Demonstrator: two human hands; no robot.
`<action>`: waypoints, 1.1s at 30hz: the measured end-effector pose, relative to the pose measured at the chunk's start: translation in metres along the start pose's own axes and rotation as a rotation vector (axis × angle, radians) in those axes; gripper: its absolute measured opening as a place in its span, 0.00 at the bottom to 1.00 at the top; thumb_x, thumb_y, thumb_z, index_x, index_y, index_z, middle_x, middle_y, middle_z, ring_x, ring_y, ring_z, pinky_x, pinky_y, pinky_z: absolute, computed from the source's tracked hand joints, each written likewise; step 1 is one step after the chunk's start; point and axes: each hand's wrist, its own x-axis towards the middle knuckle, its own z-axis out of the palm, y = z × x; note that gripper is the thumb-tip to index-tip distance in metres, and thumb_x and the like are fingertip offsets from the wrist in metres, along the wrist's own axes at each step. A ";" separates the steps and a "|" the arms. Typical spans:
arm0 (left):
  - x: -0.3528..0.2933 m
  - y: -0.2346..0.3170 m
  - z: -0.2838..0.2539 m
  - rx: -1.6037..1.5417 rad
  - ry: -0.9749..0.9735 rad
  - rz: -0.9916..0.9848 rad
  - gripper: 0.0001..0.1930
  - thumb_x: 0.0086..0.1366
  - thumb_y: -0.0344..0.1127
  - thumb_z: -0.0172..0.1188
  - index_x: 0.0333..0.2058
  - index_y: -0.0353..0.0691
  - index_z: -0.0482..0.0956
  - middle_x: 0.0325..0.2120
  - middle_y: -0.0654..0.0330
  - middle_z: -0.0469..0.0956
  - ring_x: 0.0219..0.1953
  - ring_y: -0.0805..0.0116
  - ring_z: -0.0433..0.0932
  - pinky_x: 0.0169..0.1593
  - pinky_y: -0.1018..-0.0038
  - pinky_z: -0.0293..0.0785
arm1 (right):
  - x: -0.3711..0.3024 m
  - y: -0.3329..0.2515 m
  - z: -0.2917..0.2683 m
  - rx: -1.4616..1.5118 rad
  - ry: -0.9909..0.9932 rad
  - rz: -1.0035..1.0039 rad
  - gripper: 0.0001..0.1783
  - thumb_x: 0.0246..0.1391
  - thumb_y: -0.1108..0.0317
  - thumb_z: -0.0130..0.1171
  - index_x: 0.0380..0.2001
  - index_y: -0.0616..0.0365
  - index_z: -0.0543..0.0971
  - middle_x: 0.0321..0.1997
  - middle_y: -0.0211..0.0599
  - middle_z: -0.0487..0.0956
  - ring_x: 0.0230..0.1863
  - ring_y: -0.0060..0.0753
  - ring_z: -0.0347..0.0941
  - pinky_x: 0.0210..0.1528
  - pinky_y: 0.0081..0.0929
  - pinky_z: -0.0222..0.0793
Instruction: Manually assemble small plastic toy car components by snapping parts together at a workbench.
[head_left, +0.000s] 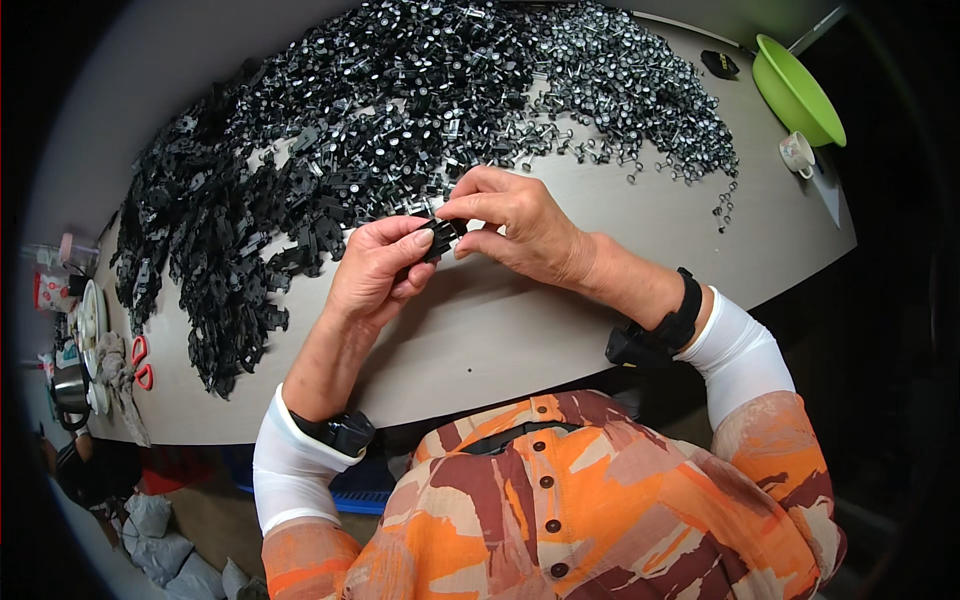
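Note:
My left hand (372, 265) is closed round a small black plastic part (446, 236), its thumb lying along the top. From the right, my right hand (530, 228) meets the same part, with curled fingers above it and the thumb at its right end. Bright metal shows at the part, too small to make out clearly. Just beyond my hands spreads a big heap of black plastic parts with metal pieces in them (400, 85). Loose black plastic pieces (205, 260) reach down the left side. Small round-headed metal pieces (640, 90) are piled at the far right.
A green basin (797, 92) and a white cup (797, 155) stand at the table's right edge, near a small black item (719, 65). Red-handled scissors (142, 363), a grey cloth (118, 375) and a metal pot (70, 388) are at the left. Bags (160, 550) lie below.

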 end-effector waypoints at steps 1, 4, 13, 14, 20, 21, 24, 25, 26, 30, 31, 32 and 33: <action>-0.002 -0.002 0.000 -0.035 -0.004 0.004 0.07 0.61 0.28 0.58 0.36 0.32 0.75 0.22 0.59 0.74 0.16 0.79 0.69 0.13 0.88 0.56 | -0.002 -0.003 0.001 0.013 0.026 0.021 0.20 0.34 0.74 0.69 0.36 0.61 0.79 0.33 0.39 0.75 0.32 0.37 0.74 0.34 0.28 0.73; -0.008 -0.005 0.002 -0.086 -0.044 0.004 0.08 0.61 0.29 0.58 0.36 0.31 0.75 0.22 0.58 0.74 0.16 0.79 0.69 0.13 0.89 0.55 | -0.009 -0.012 0.004 0.048 0.046 0.056 0.20 0.34 0.74 0.69 0.37 0.61 0.78 0.33 0.39 0.75 0.33 0.37 0.74 0.34 0.28 0.73; -0.022 0.004 -0.001 -0.005 -0.072 0.084 0.11 0.60 0.29 0.59 0.41 0.31 0.74 0.26 0.59 0.75 0.21 0.77 0.72 0.19 0.85 0.66 | -0.008 -0.015 0.028 0.022 0.154 0.156 0.17 0.39 0.77 0.66 0.37 0.63 0.78 0.28 0.35 0.74 0.27 0.26 0.71 0.28 0.21 0.69; -0.018 0.000 0.003 -0.042 0.004 0.197 0.12 0.60 0.27 0.59 0.42 0.30 0.73 0.28 0.59 0.75 0.23 0.76 0.73 0.22 0.84 0.69 | -0.005 -0.013 0.030 0.089 0.182 0.274 0.16 0.39 0.76 0.67 0.36 0.64 0.78 0.27 0.36 0.74 0.26 0.24 0.71 0.27 0.21 0.69; -0.009 -0.009 -0.014 -0.187 0.063 0.338 0.13 0.60 0.24 0.57 0.44 0.31 0.73 0.31 0.59 0.75 0.26 0.73 0.74 0.29 0.81 0.74 | 0.012 0.002 0.019 0.005 0.119 0.153 0.14 0.40 0.73 0.66 0.34 0.64 0.79 0.27 0.41 0.76 0.26 0.32 0.74 0.30 0.25 0.71; -0.008 -0.006 -0.019 -0.195 0.099 0.359 0.12 0.60 0.26 0.57 0.43 0.32 0.73 0.34 0.57 0.77 0.26 0.73 0.74 0.29 0.80 0.73 | 0.017 0.009 0.011 -0.038 0.107 0.145 0.14 0.41 0.74 0.65 0.35 0.64 0.79 0.28 0.39 0.76 0.27 0.29 0.74 0.30 0.22 0.72; 0.002 0.002 -0.030 -0.226 0.113 0.373 0.11 0.60 0.29 0.58 0.41 0.33 0.74 0.40 0.51 0.76 0.27 0.71 0.74 0.28 0.79 0.73 | 0.015 0.038 -0.006 -0.332 0.029 0.094 0.07 0.41 0.76 0.62 0.29 0.61 0.79 0.30 0.38 0.76 0.29 0.35 0.75 0.31 0.27 0.72; 0.001 0.003 -0.034 -0.225 0.117 0.374 0.11 0.60 0.29 0.58 0.41 0.33 0.74 0.40 0.51 0.76 0.27 0.71 0.74 0.28 0.79 0.73 | 0.016 0.039 -0.003 -0.419 -0.028 0.064 0.07 0.41 0.76 0.62 0.28 0.60 0.79 0.29 0.38 0.75 0.29 0.37 0.74 0.31 0.29 0.72; 0.001 0.004 -0.036 -0.206 0.085 0.374 0.11 0.60 0.30 0.59 0.41 0.33 0.73 0.40 0.51 0.76 0.27 0.71 0.75 0.28 0.79 0.73 | 0.018 0.039 -0.001 -0.415 -0.030 0.062 0.07 0.41 0.76 0.62 0.28 0.60 0.79 0.29 0.38 0.75 0.29 0.37 0.74 0.31 0.29 0.72; 0.003 0.005 -0.041 -0.138 -0.006 0.346 0.13 0.59 0.31 0.60 0.42 0.33 0.72 0.39 0.49 0.76 0.26 0.70 0.75 0.27 0.79 0.74 | 0.028 0.037 0.000 -0.569 -0.209 0.092 0.04 0.41 0.76 0.60 0.25 0.59 0.78 0.29 0.37 0.73 0.30 0.40 0.73 0.32 0.35 0.72; 0.003 0.006 -0.040 -0.111 -0.036 0.327 0.13 0.59 0.31 0.60 0.42 0.33 0.72 0.39 0.49 0.76 0.25 0.70 0.75 0.27 0.79 0.74 | 0.029 0.036 -0.003 -0.546 -0.248 0.069 0.03 0.41 0.77 0.57 0.23 0.58 0.78 0.29 0.38 0.73 0.31 0.40 0.74 0.34 0.37 0.72; 0.002 0.006 -0.040 -0.125 -0.008 0.332 0.13 0.59 0.30 0.60 0.42 0.34 0.72 0.38 0.48 0.77 0.24 0.70 0.75 0.27 0.79 0.74 | 0.029 0.032 -0.007 -0.468 -0.301 0.102 0.04 0.41 0.77 0.59 0.25 0.58 0.79 0.30 0.37 0.74 0.33 0.40 0.74 0.34 0.36 0.72; 0.002 0.006 -0.041 -0.131 -0.001 0.332 0.13 0.59 0.30 0.60 0.42 0.34 0.72 0.38 0.48 0.77 0.24 0.70 0.75 0.27 0.79 0.74 | 0.029 0.033 -0.010 -0.464 -0.309 0.101 0.04 0.41 0.77 0.59 0.25 0.58 0.79 0.30 0.37 0.74 0.33 0.40 0.74 0.34 0.36 0.72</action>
